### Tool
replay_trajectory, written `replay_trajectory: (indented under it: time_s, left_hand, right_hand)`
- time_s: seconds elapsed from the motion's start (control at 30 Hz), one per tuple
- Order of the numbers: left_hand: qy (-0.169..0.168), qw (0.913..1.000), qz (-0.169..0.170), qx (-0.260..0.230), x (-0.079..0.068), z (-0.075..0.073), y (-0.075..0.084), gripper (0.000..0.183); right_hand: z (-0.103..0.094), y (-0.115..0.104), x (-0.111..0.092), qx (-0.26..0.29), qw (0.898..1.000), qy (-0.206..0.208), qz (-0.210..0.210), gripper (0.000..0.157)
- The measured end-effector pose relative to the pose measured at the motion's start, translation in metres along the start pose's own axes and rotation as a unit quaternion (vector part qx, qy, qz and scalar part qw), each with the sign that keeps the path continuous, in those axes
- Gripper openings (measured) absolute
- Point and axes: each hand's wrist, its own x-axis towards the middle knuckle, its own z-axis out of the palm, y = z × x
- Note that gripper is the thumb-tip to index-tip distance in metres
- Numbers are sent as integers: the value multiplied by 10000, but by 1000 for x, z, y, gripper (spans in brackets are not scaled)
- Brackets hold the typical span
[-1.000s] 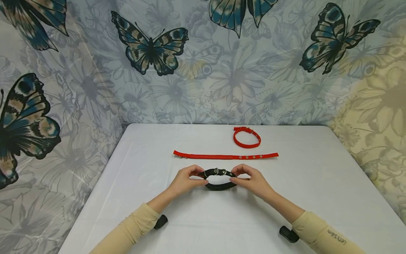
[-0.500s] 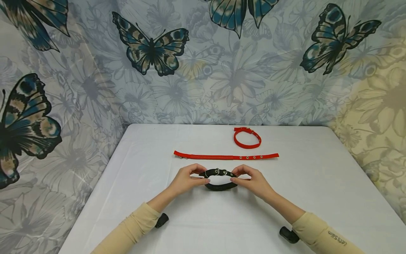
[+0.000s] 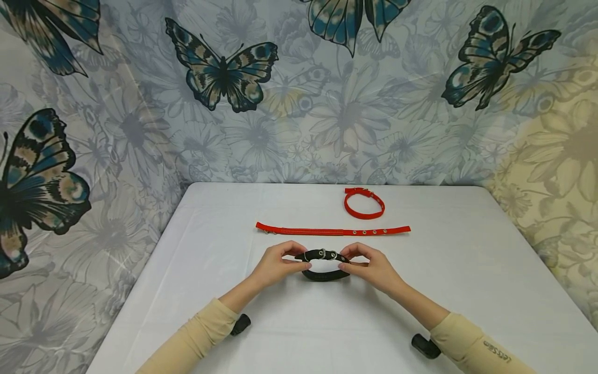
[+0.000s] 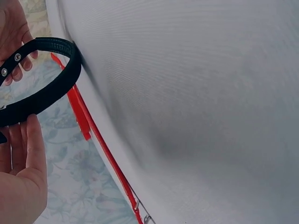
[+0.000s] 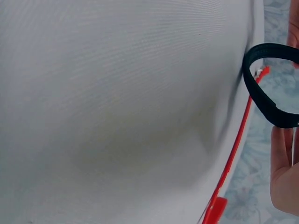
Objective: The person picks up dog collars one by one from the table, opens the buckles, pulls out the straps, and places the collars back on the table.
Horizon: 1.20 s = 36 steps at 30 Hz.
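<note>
A black buckle collar (image 3: 325, 276), fastened into a loop, is held between both hands near the middle of the table. My left hand (image 3: 275, 265) pinches its left side between thumb and fingers, beside the strap's tip. At the right side, my right hand (image 3: 371, 264) pinches the loop in the same way. The metal buckle and eyelets sit on the far side of the loop. In the left wrist view the collar (image 4: 51, 98) shows its padded band and two eyelets, and the right wrist view shows its plain curved band (image 5: 257, 93).
Beyond the hands a red collar (image 3: 317, 231) lies stretched straight across the white table (image 3: 224, 208). Farther back lies a second red collar (image 3: 364, 214), buckled into a ring. Butterfly-patterned cloth (image 3: 261, 150) hangs behind the table.
My left hand has shifted slightly to the right, and the buckle has moved a little rightward with it. My right hand and the red collars stay about where they were.
</note>
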Motion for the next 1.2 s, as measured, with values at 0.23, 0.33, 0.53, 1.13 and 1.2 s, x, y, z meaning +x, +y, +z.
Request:
replay_trajectory:
  time_s: [0.23, 0.33, 0.53, 1.13, 1.2]
  left_hand:
    - [-40, 10000, 26, -48, 2, 2, -3, 25]
    - [-42, 10000, 39, -74, 2, 3, -3, 25]
    - [-54, 10000, 50, -61, 2, 4, -2, 25]
    - [55, 9999, 115, -34, 11, 12, -25, 30]
    - [79, 9999, 148, -26, 14, 13, -32, 30]
  right_hand:
    - [2, -5, 1, 48, 10000, -6, -66, 30]
    - [2, -7, 2, 68, 9999, -19, -85, 29]
    - [2, -7, 2, 18, 9999, -35, -155, 27]
    - [-1, -2, 1, -144, 9999, -19, -91, 24]
    - [-1, -1, 2, -150, 9999, -12, -67, 24]
